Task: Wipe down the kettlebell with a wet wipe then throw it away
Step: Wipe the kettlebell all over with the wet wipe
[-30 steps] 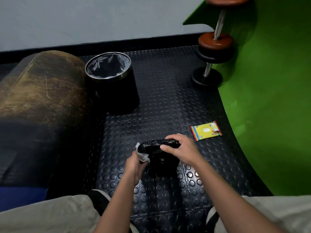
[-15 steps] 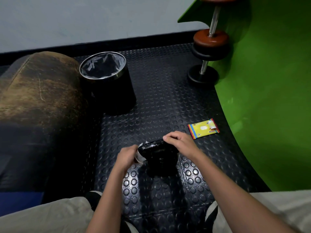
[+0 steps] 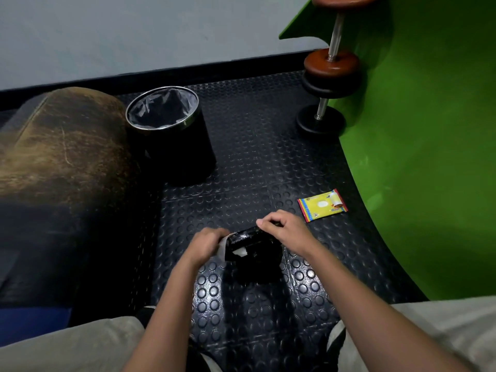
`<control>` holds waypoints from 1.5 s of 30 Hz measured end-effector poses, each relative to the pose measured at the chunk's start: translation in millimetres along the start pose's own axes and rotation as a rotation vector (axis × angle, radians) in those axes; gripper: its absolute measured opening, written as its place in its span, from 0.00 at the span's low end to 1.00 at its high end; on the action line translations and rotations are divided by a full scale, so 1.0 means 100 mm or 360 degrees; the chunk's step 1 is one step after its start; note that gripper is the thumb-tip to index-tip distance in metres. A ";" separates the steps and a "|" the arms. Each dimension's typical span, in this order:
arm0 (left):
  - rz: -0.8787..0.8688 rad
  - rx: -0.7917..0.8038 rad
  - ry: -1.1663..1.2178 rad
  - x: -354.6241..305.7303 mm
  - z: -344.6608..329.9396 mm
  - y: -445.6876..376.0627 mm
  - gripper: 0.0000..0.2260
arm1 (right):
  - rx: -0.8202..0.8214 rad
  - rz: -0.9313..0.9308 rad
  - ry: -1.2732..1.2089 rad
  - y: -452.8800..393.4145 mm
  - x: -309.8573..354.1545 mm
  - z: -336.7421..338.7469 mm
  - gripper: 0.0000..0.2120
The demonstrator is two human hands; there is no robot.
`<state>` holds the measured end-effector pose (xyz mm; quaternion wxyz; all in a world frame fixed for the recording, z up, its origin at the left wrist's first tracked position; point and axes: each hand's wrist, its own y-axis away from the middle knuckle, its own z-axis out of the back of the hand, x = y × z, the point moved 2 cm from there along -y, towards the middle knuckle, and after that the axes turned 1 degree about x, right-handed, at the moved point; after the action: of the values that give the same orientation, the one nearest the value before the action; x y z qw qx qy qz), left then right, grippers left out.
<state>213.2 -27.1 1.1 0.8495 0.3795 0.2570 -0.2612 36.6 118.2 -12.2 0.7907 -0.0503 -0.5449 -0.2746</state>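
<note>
Knees: pale trouser legs at the bottom edge on both sides; the person appears seated low, with the work on the floor between the legs.
Floor: black rubber mat with raised round studs; it carries every item in view.
Left hand: left hand with fingers curled round a white wet wipe, pressing it against the left side of the weight. A patch of wipe shows through the handle gap.
Kettlebell: black glossy kettlebell stands on the mat between the two hands, directly in front of the knees.
Right hand: right hand with fingers closed over the top of the handle, judged to be steadying the weight so it does not shift under the wiping.
Task stage: wiping in hand; disposal not yet done.
Wipe packet: flat yellow wet-wipe packet with red edges lies on the mat to the right, near the right hand, within reach should another sheet be needed.
Bin: round black waste bin with a metal rim and grey liner, further off to the left, well apart from the kettlebell; judged the destination for the used wipe.
Cushioned object: worn brown padded bolster, just beside the bin.
Dumbbell: chrome-barred dumbbell with brown and black plates, standing on end against the green wall panel, farthest back.
</note>
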 end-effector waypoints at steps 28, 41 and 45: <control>0.1154 -0.0096 0.3190 -0.21 -0.31 -0.07 0.08 | -0.0387 -0.0024 0.0294 0.39 -0.07 -0.34 0.25; 0.1081 0.0153 0.2798 -0.28 -0.26 0.01 0.16 | -0.0401 -0.0017 0.0258 0.36 -0.07 -0.31 0.24; 0.1002 0.0182 0.2785 -0.29 -0.27 -0.03 0.21 | -0.0398 -0.0005 0.0240 0.37 -0.07 -0.32 0.23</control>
<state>183.7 -0.2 2.1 0.3651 0.5349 0.6779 0.3480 79.5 139.7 -22.9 0.8166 -0.1267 -0.4455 -0.3445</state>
